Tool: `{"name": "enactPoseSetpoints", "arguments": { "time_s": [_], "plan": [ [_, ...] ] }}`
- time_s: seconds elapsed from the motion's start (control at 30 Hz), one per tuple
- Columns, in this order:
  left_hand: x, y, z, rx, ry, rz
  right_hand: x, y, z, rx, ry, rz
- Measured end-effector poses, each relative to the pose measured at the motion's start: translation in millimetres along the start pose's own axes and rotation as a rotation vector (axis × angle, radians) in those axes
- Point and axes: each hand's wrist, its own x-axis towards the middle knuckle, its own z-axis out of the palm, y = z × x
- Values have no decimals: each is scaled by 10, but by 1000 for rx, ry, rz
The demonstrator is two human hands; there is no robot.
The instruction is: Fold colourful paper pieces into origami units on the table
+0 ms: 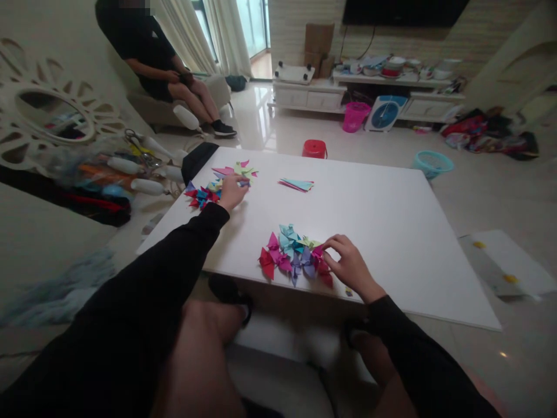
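Observation:
Folded paper cranes in several colours lie in two groups on a white table [369, 215]. My left hand [234, 193] reaches over the far-left group, its fingers closed around a small purple paper crane [245, 184] that they mostly cover. Beside it are red and blue cranes [202, 197] and, farther back, pink and green ones [243, 168]. At the near group of cranes [285, 249], my right hand [346, 262] pinches a magenta paper crane [318, 253] at the group's right side. A fanned stack of coloured paper [296, 184] lies between the groups, toward the back.
A red stool or bucket [314, 149] stands behind the table, with a light-blue basin [430, 164] past its right corner. On the left are a white lamp [150, 187] and a framed mirror [52, 113]. A seated person [148, 64] is at the back left.

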Motion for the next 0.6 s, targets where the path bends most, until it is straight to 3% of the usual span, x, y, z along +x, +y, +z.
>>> {"name": "enactPoseSetpoints", "arguments": {
  "time_s": [0.07,0.17,0.27,0.4,0.6],
  "plan": [
    [-270,404,31,-105,-72,115,16,28,-62,35,69,52],
    [-821,1036,52,-357,-205,183,35,76,-157,123,189,171],
    [-1372,1434,99,-565,-359,224,32,121,-226,206,301,303],
    [-1735,1446,258,-704,-571,225,1,170,-251,277,387,402],
    [-1680,1194,404,-694,-710,225,43,138,-226,382,409,400]
  ]
}}
